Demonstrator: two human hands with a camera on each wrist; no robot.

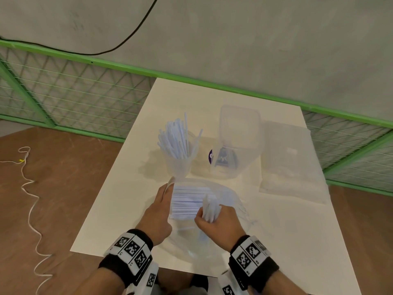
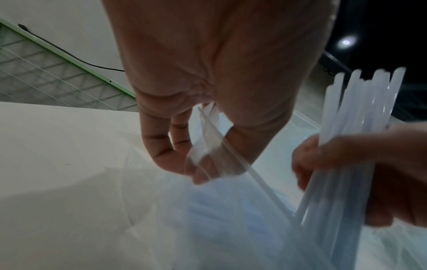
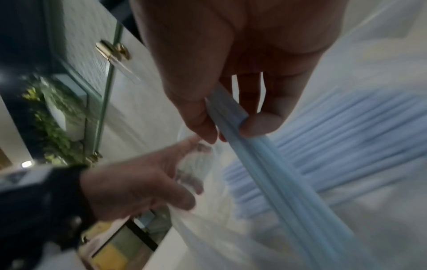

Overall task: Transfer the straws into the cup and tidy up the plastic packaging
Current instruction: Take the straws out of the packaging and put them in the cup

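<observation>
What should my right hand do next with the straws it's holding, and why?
Probably lift the bundle of straws clear of the plastic bag and carry it forward to the cup. The right hand already grips it, the left hand holds the bag's edge, and the cup still shows room.

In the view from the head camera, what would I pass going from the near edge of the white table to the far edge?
Right hand gripping a bundle of straws → plastic bag of straws lying flat → cup standing full of straws → clear lidded container near the far edge of the table.
</observation>
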